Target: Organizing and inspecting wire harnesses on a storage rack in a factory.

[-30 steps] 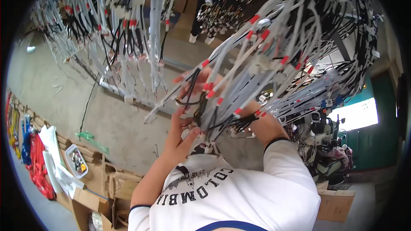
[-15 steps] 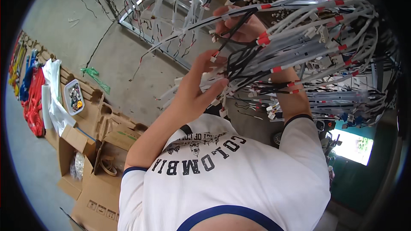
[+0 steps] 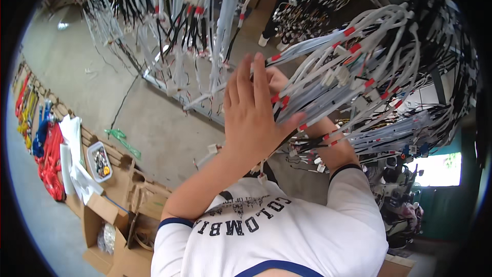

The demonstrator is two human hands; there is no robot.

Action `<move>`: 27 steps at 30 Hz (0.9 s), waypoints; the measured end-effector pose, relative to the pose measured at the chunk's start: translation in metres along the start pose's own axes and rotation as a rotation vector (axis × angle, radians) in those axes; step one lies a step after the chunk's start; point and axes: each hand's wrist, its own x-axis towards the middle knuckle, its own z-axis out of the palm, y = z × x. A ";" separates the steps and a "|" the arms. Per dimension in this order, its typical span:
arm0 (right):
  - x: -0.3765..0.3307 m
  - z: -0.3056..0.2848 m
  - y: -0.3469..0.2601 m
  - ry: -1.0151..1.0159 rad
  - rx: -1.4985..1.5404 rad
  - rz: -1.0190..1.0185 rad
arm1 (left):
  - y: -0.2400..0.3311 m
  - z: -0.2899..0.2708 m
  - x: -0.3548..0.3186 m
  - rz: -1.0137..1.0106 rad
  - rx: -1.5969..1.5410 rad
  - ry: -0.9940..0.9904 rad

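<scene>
A thick bundle of wire harnesses (image 3: pixel 328 79), with white and black cables, red tape bands and white connectors, hangs in loops in front of me to the right. Over its near left end lies my left hand (image 3: pixel 251 110), back of the hand up, long fingers stretched out and thumb spread along the cables. Just behind it my right hand (image 3: pixel 277 78) shows in part, with fingers curled at the cable ends; the rest is hidden by my left hand and the bundle. A loose white connector (image 3: pixel 262 179) dangles below my left wrist.
More wire harnesses (image 3: pixel 192 7) hang from a metal frame (image 3: pixel 154 83) ahead on the left. Another hanging bundle (image 3: pixel 394 128) is at the right. Cardboard boxes (image 3: pixel 105 208), a tray of small parts (image 3: pixel 99 161) and red cables (image 3: pixel 53 161) lie at left; green plastic (image 3: pixel 123 142) is on the floor.
My left hand has turned from a sideways grip to lying flat with fingers pointing up over the cable ends. My right hand has come down closer to it, and black wire ends are now covered.
</scene>
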 end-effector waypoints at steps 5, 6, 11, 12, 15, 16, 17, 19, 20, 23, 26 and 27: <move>-0.015 0.002 -0.010 0.123 0.111 0.007 | 0.003 0.007 0.010 -0.100 -0.121 -0.095; -0.017 0.004 -0.009 0.138 0.142 0.019 | 0.004 0.006 0.011 -0.112 -0.157 -0.072; 0.016 -0.065 0.066 -0.283 0.156 -0.074 | 0.010 0.010 0.015 -0.095 -0.090 -0.105; 0.015 -0.059 0.065 -0.283 0.158 -0.077 | 0.011 0.010 0.016 -0.053 0.020 -0.091; -0.004 -0.020 0.029 -0.194 0.462 -0.179 | 0.022 0.010 0.019 -0.219 -0.038 -0.181; 0.000 -0.022 0.027 -0.200 0.462 -0.184 | 0.020 0.012 0.018 -0.215 -0.033 -0.177; 0.005 -0.026 0.027 -0.203 0.288 -0.133 | 0.016 0.015 0.016 -0.167 -0.047 -0.147; 0.009 -0.027 0.028 -0.200 0.117 -0.086 | 0.014 0.014 0.015 -0.114 -0.060 -0.124; 0.012 -0.023 0.029 -0.235 0.097 -0.170 | 0.011 0.006 0.015 -0.159 -0.098 -0.151; 0.012 -0.030 0.037 -0.246 -0.041 -0.065 | -0.001 -0.025 0.028 -0.116 -0.098 -0.170; 0.003 -0.019 0.017 -0.295 0.017 0.017 | -0.019 -0.053 0.061 0.036 -0.013 -0.102; -0.002 -0.015 0.009 -0.310 -0.042 0.034 | -0.028 -0.051 0.070 0.055 -0.014 -0.134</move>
